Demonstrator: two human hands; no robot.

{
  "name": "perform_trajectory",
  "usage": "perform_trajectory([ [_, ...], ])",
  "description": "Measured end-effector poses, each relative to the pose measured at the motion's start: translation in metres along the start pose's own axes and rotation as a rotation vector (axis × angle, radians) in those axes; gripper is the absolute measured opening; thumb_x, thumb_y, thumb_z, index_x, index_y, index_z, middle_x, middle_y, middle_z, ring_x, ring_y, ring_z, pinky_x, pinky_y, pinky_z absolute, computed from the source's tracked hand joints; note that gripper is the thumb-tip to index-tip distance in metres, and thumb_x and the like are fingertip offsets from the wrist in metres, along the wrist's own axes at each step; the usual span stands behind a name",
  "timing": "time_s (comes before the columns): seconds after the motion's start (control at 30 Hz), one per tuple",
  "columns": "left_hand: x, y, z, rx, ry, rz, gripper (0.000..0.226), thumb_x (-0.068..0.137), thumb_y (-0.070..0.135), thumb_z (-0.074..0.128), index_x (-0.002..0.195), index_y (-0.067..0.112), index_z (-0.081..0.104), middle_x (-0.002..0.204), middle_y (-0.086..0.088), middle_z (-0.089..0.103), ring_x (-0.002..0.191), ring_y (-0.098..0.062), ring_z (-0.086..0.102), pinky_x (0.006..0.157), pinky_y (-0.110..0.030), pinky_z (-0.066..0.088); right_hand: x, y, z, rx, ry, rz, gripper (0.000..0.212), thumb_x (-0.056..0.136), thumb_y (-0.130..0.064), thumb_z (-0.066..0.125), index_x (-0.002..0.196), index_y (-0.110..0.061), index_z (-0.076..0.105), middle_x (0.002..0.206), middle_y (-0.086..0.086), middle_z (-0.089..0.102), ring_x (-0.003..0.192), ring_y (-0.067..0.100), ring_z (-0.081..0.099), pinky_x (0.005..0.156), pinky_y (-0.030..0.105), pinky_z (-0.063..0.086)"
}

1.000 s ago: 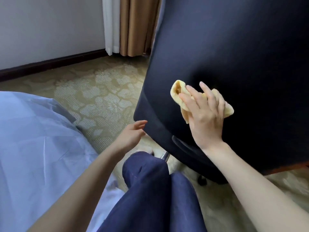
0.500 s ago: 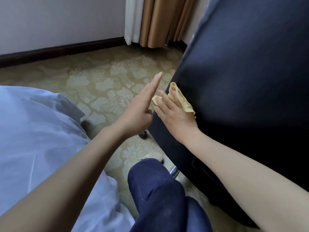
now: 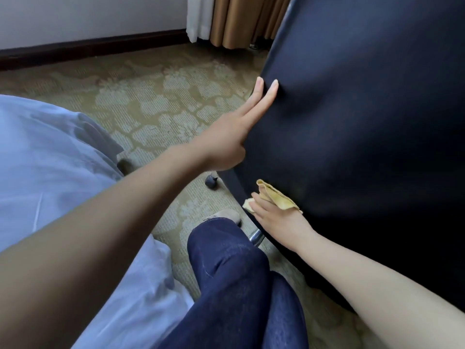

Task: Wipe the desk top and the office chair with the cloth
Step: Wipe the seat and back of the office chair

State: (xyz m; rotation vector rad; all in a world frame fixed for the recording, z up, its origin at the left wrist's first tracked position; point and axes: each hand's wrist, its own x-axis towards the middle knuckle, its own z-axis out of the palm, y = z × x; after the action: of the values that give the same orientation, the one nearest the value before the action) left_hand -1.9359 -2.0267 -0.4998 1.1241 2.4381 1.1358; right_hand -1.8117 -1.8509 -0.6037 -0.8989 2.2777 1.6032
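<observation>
The dark back of the office chair (image 3: 364, 122) fills the right side of the head view. My left hand (image 3: 234, 137) rests with straight fingers against the chair's left edge. Lower down, my right hand (image 3: 274, 217) presses a yellow cloth (image 3: 274, 197) onto the lower left part of the chair back. Its fingers are mostly hidden under the cloth. The desk is out of view.
A white bed sheet (image 3: 50, 185) covers the left. My leg in blue jeans (image 3: 239, 285) and a foot (image 3: 224, 215) stand on the patterned carpet (image 3: 156, 96). A chair castor (image 3: 211, 181) and a chrome leg (image 3: 255, 235) sit under the chair. Curtains (image 3: 239, 18) hang at the back.
My left hand has risen from near my knee and now lies against the chair's left edge. My right hand has slid the cloth leftward and down to the chair's lower edge.
</observation>
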Motion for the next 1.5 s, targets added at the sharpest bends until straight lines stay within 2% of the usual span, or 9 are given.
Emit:
perform_trajectory([
  [0.13, 0.000, -0.002, -0.008, 0.076, -0.043, -0.020, 0.114, 0.061, -0.022, 0.029, 0.148, 0.041, -0.012, 0.157, 0.012, -0.021, 0.117, -0.042, 0.050, 0.075, -0.043, 0.049, -0.053, -0.017, 0.023, -0.034, 0.063, -0.110, 0.037, 0.076, -0.010, 0.050, 0.105, -0.015, 0.071, 0.113, 0.001, 0.063, 0.115, 0.022, 0.054, 0.113, 0.048, 0.019],
  [0.2, -0.001, -0.004, -0.010, 0.109, -0.057, -0.017, 0.116, 0.062, -0.022, 0.030, 0.147, 0.042, -0.014, 0.156, 0.013, -0.021, 0.120, -0.040, 0.049, 0.080, -0.046, 0.049, -0.080, -0.015, 0.026, -0.008, 0.069, -0.120, 0.037, 0.073, -0.007, 0.049, 0.101, -0.013, 0.073, 0.110, 0.002, 0.065, 0.111, 0.022, 0.057, 0.112, 0.043, 0.029],
  [0.33, 0.000, -0.008, -0.013, 0.277, -0.023, 0.030, 0.113, 0.065, -0.022, 0.034, 0.148, 0.039, -0.013, 0.158, 0.010, -0.016, 0.140, -0.031, 0.028, 0.088, -0.031, 0.035, -0.117, 0.007, 0.015, 0.158, 0.258, 0.092, 0.036, 0.074, 0.000, 0.051, 0.102, -0.008, 0.072, 0.106, 0.006, 0.068, 0.103, 0.022, 0.062, 0.112, 0.042, 0.022],
  [0.47, -0.004, -0.017, -0.012, 0.481, 0.014, 0.088, 0.104, 0.071, -0.015, 0.035, 0.149, 0.032, -0.013, 0.159, 0.006, -0.015, 0.147, -0.023, 0.002, 0.113, -0.040, 0.020, -0.116, 0.038, -0.010, 0.324, 0.409, 0.322, 0.046, 0.081, 0.000, 0.032, 0.113, -0.002, 0.064, 0.114, 0.010, 0.066, 0.101, 0.026, 0.064, 0.106, 0.040, 0.026],
  [0.67, -0.014, -0.045, 0.006, 0.655, -0.043, 0.141, 0.111, 0.068, -0.019, 0.036, 0.145, 0.033, -0.025, 0.150, 0.016, -0.028, 0.145, -0.016, -0.015, 0.117, -0.041, 0.002, -0.060, 0.075, -0.035, 0.230, 0.394, 0.431, 0.045, 0.082, -0.005, 0.050, 0.125, -0.014, 0.061, 0.125, 0.000, 0.061, 0.109, 0.019, 0.059, 0.108, 0.036, 0.029],
  [0.83, -0.026, -0.096, 0.015, 0.806, -0.088, -0.055, 0.101, 0.076, -0.012, 0.035, 0.141, 0.026, -0.032, 0.152, 0.005, -0.030, 0.143, -0.021, -0.023, 0.112, -0.042, -0.013, 0.010, 0.082, -0.047, 0.181, 0.247, 0.373, 0.052, 0.081, -0.019, 0.052, 0.132, -0.021, 0.055, 0.131, -0.007, 0.055, 0.119, 0.012, 0.052, 0.109, 0.033, 0.033],
  [1.07, -0.058, -0.133, 0.050, 0.699, -0.240, -0.258, 0.095, 0.082, -0.004, 0.037, 0.142, 0.022, -0.032, 0.155, 0.002, -0.029, 0.143, -0.022, -0.023, 0.115, -0.046, -0.009, 0.097, 0.087, -0.051, 0.267, 0.100, 0.353, 0.046, 0.097, -0.012, 0.035, 0.141, 0.001, 0.028, 0.149, 0.017, 0.023, 0.140, 0.033, 0.017, 0.117, 0.051, 0.006],
  [1.4, -0.067, -0.132, 0.079, 0.570, -0.287, -0.348, 0.092, 0.084, 0.003, 0.041, 0.146, 0.018, -0.025, 0.156, 0.001, -0.026, 0.144, -0.023, -0.022, 0.115, -0.046, -0.008, 0.127, 0.031, -0.019, 0.219, 0.100, 0.126, 0.044, 0.098, -0.016, 0.034, 0.139, -0.001, 0.033, 0.140, 0.015, 0.033, 0.131, 0.032, 0.029, 0.116, 0.045, 0.016],
  [1.5, -0.062, -0.128, 0.083, 0.404, -0.270, -0.407, 0.088, 0.086, 0.003, 0.040, 0.148, 0.020, -0.020, 0.156, 0.004, -0.024, 0.145, -0.020, -0.018, 0.116, -0.044, -0.005, 0.121, 0.014, -0.005, 0.290, 0.095, 0.065, 0.042, 0.099, -0.008, 0.027, 0.139, 0.006, 0.028, 0.141, 0.019, 0.029, 0.134, 0.035, 0.024, 0.116, 0.050, 0.009],
])
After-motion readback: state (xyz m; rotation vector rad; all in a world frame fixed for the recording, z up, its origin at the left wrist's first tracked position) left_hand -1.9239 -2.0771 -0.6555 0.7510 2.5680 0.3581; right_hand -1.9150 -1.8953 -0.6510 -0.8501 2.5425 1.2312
